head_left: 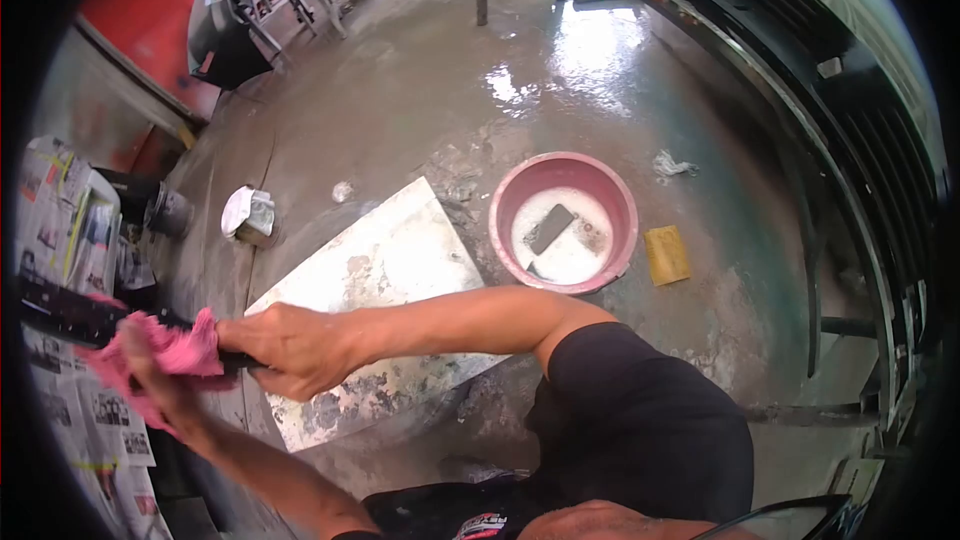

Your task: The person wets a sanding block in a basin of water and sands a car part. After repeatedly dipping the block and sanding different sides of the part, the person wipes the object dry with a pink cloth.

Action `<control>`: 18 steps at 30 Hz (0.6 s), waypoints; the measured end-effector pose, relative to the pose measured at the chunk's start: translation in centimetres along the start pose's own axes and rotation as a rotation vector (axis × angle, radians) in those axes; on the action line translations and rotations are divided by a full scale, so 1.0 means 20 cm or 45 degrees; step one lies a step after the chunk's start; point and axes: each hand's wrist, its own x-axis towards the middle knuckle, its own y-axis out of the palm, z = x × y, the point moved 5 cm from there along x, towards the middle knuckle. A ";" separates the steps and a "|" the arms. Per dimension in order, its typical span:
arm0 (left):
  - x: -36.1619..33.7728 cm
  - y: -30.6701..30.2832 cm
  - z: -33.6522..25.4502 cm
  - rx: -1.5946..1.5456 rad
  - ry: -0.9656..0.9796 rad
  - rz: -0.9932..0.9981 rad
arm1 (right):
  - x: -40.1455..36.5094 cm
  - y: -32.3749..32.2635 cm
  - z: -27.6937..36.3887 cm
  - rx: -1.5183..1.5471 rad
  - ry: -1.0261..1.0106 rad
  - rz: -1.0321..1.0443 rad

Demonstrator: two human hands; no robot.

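At the left side, my right hand (290, 348) is closed around the end of a long black bar-like part (65, 312), its arm stretched across the view. My left hand (160, 380) presses a bunched pink cloth (190, 345) around the same part, just beyond my right hand. The cloth hides a stretch of the black part, which runs on to the left edge of view. Small light specks show on its dark surface. Beneath my right arm, a worn whitish board (370, 250) lies on the floor.
A pink basin (508, 180) of whitish, foamy water holds a dark block (551, 229). Beside it lies a yellow-brown sheet (667, 255). A paper-covered can (250, 215) stands left of the board. Newspaper (110, 410) covers things at left; a metal rack (800, 130) stands at right.
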 end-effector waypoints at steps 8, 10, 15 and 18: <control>0.49 -0.05 -0.53 0.339 0.733 -0.041 | -0.04 0.02 -0.07 0.140 0.154 0.156; 0.50 0.00 -0.53 0.376 0.776 0.012 | -0.03 -0.02 -0.07 0.137 0.204 0.194; 0.23 0.28 -0.32 0.211 0.526 0.206 | -0.01 -0.12 -0.15 0.122 0.236 0.037; -0.11 0.55 -0.04 -0.136 0.009 0.399 | -0.07 -0.19 -0.28 0.542 0.518 0.002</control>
